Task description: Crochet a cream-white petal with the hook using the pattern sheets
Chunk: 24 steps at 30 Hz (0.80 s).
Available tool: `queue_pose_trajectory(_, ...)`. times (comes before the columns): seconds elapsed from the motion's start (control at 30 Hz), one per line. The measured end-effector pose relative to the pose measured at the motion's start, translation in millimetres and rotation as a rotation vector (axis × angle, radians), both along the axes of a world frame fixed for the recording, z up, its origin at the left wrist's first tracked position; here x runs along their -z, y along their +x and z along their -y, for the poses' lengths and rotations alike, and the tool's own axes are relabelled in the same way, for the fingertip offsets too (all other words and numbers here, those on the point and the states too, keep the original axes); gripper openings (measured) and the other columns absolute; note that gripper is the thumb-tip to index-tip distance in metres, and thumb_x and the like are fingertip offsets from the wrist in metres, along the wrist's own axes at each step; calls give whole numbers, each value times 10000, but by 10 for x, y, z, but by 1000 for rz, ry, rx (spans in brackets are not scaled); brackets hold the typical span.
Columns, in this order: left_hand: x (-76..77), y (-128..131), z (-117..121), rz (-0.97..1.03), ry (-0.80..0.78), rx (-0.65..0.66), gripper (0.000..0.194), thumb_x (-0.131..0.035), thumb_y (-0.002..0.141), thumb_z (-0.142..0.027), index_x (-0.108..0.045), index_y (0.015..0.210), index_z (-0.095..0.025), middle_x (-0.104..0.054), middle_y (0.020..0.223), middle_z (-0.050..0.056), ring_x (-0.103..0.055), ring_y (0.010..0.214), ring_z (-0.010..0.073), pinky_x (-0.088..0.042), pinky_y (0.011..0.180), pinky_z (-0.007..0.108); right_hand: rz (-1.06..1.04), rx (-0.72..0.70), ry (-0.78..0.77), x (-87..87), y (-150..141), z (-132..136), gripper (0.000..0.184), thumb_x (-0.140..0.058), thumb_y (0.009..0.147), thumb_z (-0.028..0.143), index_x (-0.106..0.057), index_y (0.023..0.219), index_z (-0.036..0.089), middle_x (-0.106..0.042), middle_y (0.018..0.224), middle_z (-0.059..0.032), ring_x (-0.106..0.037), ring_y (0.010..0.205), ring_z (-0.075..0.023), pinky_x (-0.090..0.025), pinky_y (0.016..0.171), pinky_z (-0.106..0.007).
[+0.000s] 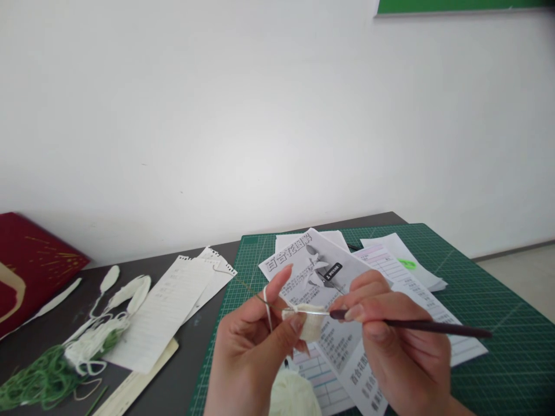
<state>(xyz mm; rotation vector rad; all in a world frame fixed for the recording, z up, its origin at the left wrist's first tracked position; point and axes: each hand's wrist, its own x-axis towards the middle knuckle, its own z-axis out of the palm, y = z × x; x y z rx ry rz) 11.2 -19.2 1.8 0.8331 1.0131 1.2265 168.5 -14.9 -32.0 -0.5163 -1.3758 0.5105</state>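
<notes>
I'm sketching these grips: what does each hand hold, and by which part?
Left hand: the cream crocheted piece, pinched near its picture-left end. Right hand: the crochet hook, by the front of its handle.

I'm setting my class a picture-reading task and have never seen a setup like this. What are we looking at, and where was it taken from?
There is no machine: these are a person's bare hands, seen by a camera worn on their head, looking forward and down.

The left hand pinches a small cream yarn piece, with a strand of yarn over a finger. The right hand holds a slim tool with a silver metal shaft and dark handle, its tip at that piece.

Below lie printed white sheets on a green gridded mat. Left of it, on a dark tabletop, are handwritten pages and bundled green yarn.
</notes>
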Motion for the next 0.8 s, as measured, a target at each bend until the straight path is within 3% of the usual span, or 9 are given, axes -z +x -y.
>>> queue_pose_trajectory(0.2,25,13,24,-96,60,-94,358,-798,654,-215,-761,1009,-237,-628,554,-13,-525,530,106,-476,541,197,173,155,106,-85,11,60,119,-524,911,167,-634,952,181,-707,747,-42,-663,695,-198,-509,682,-402)
queue_pose_trajectory(0.37,63,75,58,-301,240,-218,143,-771,662,-210,-798,801,-222,-653,599,14,-580,622,173,-514,622,270,417,209,149,-105,43,189,213,-569,876,114,-614,1076,176,-752,811,-81,-716,757,-220,-596,669,-385)
queue_pose_trajectory(0.47,85,128,93,-423,353,-348,232,-760,662,-189,-796,880,-261,-705,674,21,-618,664,202,-526,653,301,542,267,251,-42,33,150,319,-597,862,123,-574,1175,179,-777,794,-70,-735,757,-217,-623,678,-347)
queue_pose_trajectory(0.53,94,156,107,-460,416,-403,288,-749,674,-182,-784,936,-295,-730,731,20,-641,707,218,-533,724,332,529,316,424,12,22,89,364,-601,838,87,-563,1199,122,-781,760,-70,-738,726,-201,-629,647,-290)
queue_pose_trajectory(0.63,96,169,91,-457,462,-418,311,-752,677,-176,-777,953,-318,-731,717,14,-637,701,221,-523,780,363,524,306,434,45,22,21,405,-605,790,46,-572,1190,101,-781,813,-91,-736,760,-206,-633,646,-287)
queue_pose_trajectory(0.8,75,128,0,-331,461,-364,330,-781,663,-203,-770,975,-311,-720,773,24,-605,848,222,-479,834,342,492,174,325,-61,53,-3,419,-601,754,-6,-593,1149,134,-769,867,-117,-725,782,-210,-627,659,-322)
